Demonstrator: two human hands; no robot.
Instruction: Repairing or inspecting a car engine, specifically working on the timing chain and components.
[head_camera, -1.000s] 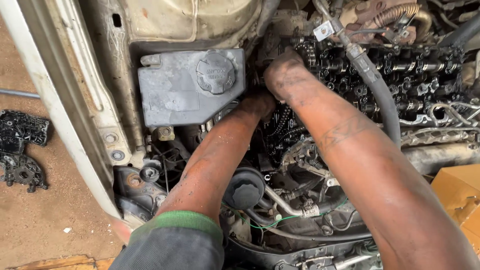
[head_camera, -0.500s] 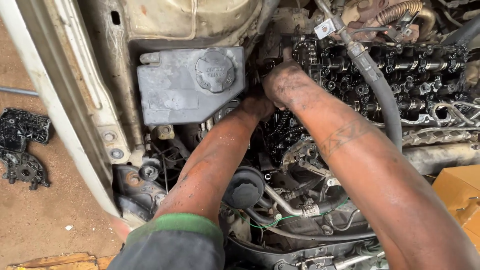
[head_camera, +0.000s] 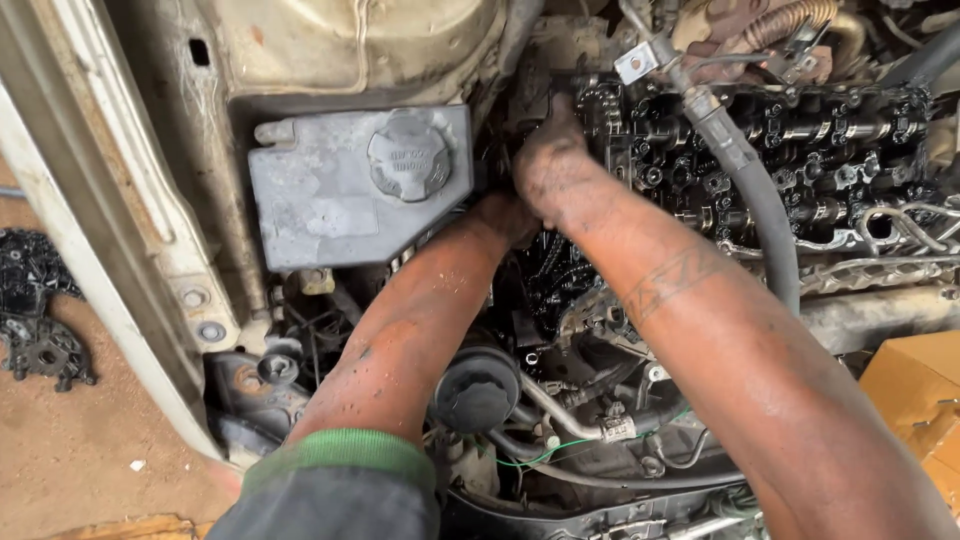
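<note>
head view: engine bay below me. my right hand (head_camera: 545, 160) presses on the dark end of the open cylinder head (head_camera: 800, 150), just right of the grey coolant reservoir (head_camera: 340, 195); its grip i cannot tell. my left hand (head_camera: 505, 215) sinks beneath it, fingers hidden. a black hose (head_camera: 750, 190) crosses the head.
</note>
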